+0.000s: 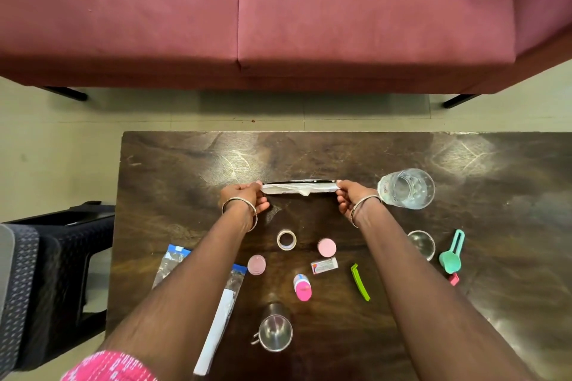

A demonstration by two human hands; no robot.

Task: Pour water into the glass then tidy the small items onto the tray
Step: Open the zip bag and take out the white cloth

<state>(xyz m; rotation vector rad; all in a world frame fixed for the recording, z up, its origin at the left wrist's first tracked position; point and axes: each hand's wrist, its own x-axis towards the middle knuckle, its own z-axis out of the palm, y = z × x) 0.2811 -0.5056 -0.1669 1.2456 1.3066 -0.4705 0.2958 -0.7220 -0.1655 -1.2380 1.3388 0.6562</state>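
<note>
While both arms reach forward over the dark wooden worktop (173, 164), the left hand (244, 199) and the right hand (351, 198) each hold one end of a thin tray (298, 187) seen edge-on, tilted so that only its dark rim and a pale, whitish face show; each grip is pressed onto its end of the tray, thumb above and fingers curled below; bangles sit on both wrists. Just right of the right hand stands a clear drinking glass (406, 188) with water in it, apart from the tray. Nearer the person the small items lie scattered on the worktop: a roll of clear tape (286, 239); a pink round lid (327, 247); a paler pink round container (256, 264); a small white and orange box (324, 265); a little bottle with a bright pink cap (302, 287) lying on its side; a green clip (360, 282); a small clear bowl (421, 245) by the right forearm; a teal scoop (451, 254) with a small red piece (453, 279) touching its near end. A steel mug (275, 332) stands close to the near edge between the arms; a clear plastic packet with blue trim (168, 263) lies partly under the left forearm, and a long white strip (216, 328) lies beside it. Beyond the worktop is a maroon sofa (278, 15) on a pale tiled floor (62, 139); a dark plastic stool (58, 244) stands at the left.
</note>
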